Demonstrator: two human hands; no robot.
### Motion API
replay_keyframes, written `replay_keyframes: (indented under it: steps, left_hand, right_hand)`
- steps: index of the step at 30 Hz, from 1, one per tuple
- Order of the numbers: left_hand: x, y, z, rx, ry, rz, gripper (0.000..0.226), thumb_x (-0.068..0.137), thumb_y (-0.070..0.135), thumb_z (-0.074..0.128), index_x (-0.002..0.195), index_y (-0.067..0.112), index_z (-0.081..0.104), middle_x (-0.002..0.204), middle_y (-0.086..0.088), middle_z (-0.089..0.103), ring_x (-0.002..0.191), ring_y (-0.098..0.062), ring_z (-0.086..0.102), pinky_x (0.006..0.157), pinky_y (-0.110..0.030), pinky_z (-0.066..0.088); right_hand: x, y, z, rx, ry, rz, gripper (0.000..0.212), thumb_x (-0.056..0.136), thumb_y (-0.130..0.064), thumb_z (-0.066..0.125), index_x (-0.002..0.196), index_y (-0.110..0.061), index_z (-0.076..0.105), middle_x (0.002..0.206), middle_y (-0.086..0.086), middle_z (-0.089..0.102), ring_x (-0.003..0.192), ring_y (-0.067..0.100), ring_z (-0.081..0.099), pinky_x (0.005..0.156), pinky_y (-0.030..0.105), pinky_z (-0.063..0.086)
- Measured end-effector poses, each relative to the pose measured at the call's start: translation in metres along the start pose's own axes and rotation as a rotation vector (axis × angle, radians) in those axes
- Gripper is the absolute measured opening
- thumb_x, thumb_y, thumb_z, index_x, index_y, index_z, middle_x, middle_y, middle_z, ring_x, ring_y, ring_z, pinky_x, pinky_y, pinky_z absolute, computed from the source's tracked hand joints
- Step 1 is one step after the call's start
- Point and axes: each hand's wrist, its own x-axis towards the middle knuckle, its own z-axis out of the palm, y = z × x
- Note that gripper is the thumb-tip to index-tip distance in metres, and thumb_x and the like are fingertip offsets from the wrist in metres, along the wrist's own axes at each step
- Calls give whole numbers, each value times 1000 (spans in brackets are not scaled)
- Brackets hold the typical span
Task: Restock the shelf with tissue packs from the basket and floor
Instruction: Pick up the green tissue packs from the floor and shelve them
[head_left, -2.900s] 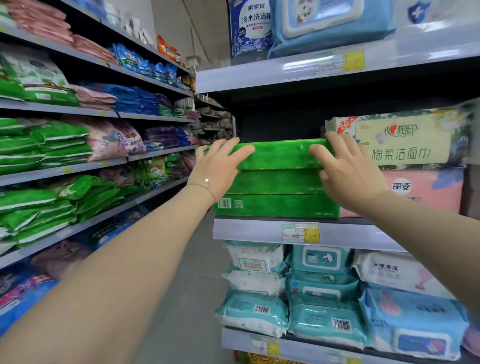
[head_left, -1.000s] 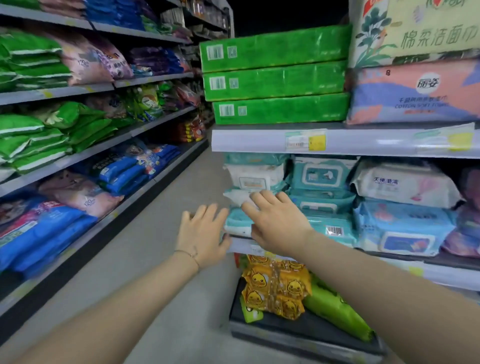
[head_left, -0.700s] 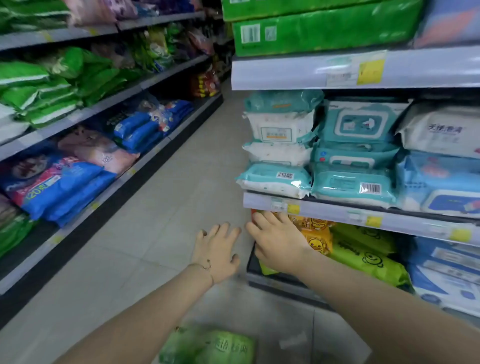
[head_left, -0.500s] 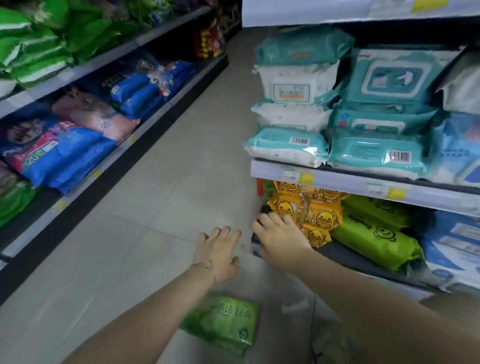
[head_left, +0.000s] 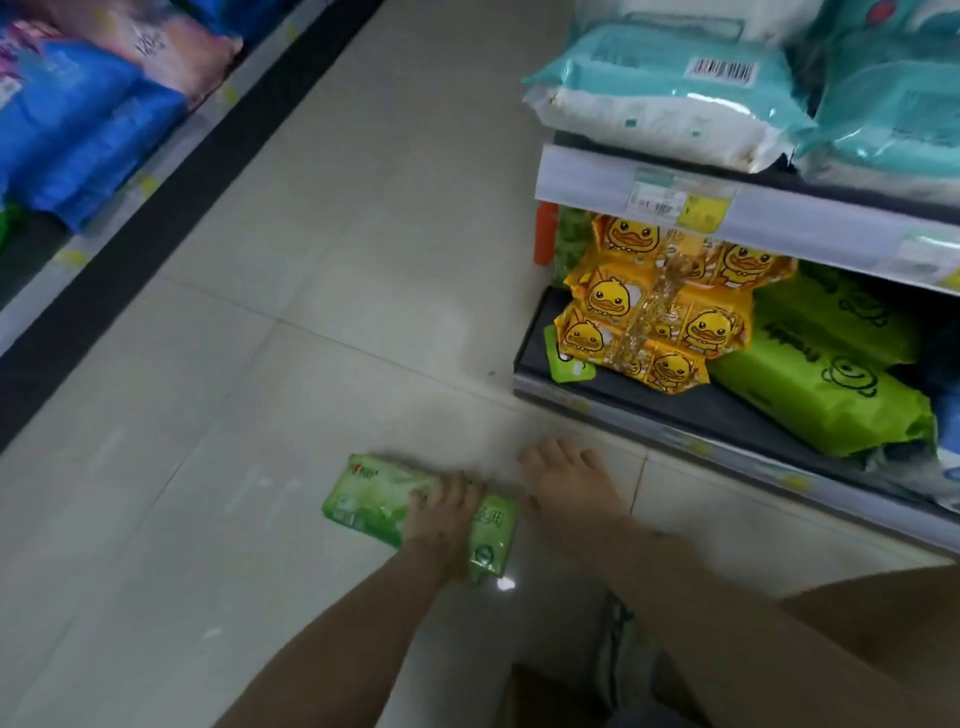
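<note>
A green tissue pack (head_left: 371, 501) lies flat on the pale tiled floor. My left hand (head_left: 441, 514) lies on top of its middle, fingers spread over the wrapper. My right hand (head_left: 569, 480) is just right of the pack's right end, fingers straight and pointing toward the shelf base; whether it touches the pack is unclear. The basket is not in view.
The bottom shelf (head_left: 675, 410) on the right holds yellow duck packs (head_left: 654, 322) and green packs (head_left: 831, 384). Above it lie teal wipe packs (head_left: 660, 88). Across the aisle a low shelf carries blue packs (head_left: 78, 135). A shoe (head_left: 623, 670) is by my right arm.
After pushing a green pack onto the upper shelf, I bent down. Both hands dropped to the floor, and my left hand came to lie on the green pack there.
</note>
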Motion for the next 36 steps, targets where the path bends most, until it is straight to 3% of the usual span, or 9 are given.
replay_keyframes:
  steps: [5, 10, 16, 21, 25, 29, 32, 36]
  left_hand:
    - [15, 0, 14, 39, 29, 30, 106, 79, 39, 69, 150, 19, -7, 157, -11, -2, 144, -34, -1, 111, -55, 10]
    - [32, 9, 1, 49, 100, 50, 104, 74, 31, 72, 150, 22, 1, 151, -11, 12, 140, -32, 8, 110, -54, 10]
    - [66, 31, -16, -2, 240, 53, 102, 77, 28, 69, 149, 24, -3, 155, -9, 3, 142, -31, 1, 107, -55, 16]
    - [93, 44, -9, -49, 83, 61, 93, 90, 25, 56, 149, 22, -17, 157, -4, -20, 143, -28, -20, 111, -59, 8]
    - [97, 44, 7, -127, -31, 92, 78, 94, 20, 46, 151, 25, -6, 159, -3, -14, 145, -27, -14, 113, -57, 6]
    - [85, 39, 24, -251, 8, 29, 70, 96, 33, 36, 151, 21, -5, 159, -3, -9, 146, -25, -7, 114, -54, 9]
    - [70, 25, 40, -256, 61, -47, 88, 88, 60, 37, 150, 21, -11, 159, -6, -9, 146, -28, -7, 110, -60, 8]
    - [64, 0, 58, -68, -78, -77, 139, 59, 74, 67, 143, 24, -30, 155, -15, -21, 142, -37, -18, 104, -69, -3]
  right_hand:
    - [8, 6, 20, 48, -64, 36, 47, 88, -22, 48, 133, -18, 37, 134, 6, 39, 124, 26, 35, 97, 39, 32]
    - [18, 11, 27, 135, -34, 81, 45, 87, -24, 47, 130, -17, 40, 131, 5, 41, 120, 25, 37, 95, 38, 34]
    - [20, 23, 31, 152, -54, 150, 51, 90, -26, 49, 138, -17, 33, 133, 4, 40, 121, 24, 37, 97, 35, 32]
    - [25, 25, 33, 140, -61, 170, 49, 92, -27, 48, 138, -17, 34, 133, 5, 40, 120, 24, 37, 97, 36, 32]
    - [29, 20, 33, 156, -29, 136, 43, 90, -24, 47, 131, -18, 39, 128, 4, 42, 116, 23, 39, 94, 34, 32]
    - [28, 18, 37, 160, -38, 114, 42, 87, -25, 48, 128, -18, 41, 126, 4, 43, 115, 23, 39, 94, 35, 33]
    - [26, 20, 41, 174, -53, 107, 41, 88, -25, 48, 128, -18, 41, 125, 3, 43, 114, 23, 40, 92, 35, 33]
    - [25, 22, 43, 196, -55, 92, 40, 89, -23, 47, 129, -17, 40, 125, 3, 43, 113, 21, 40, 92, 33, 33]
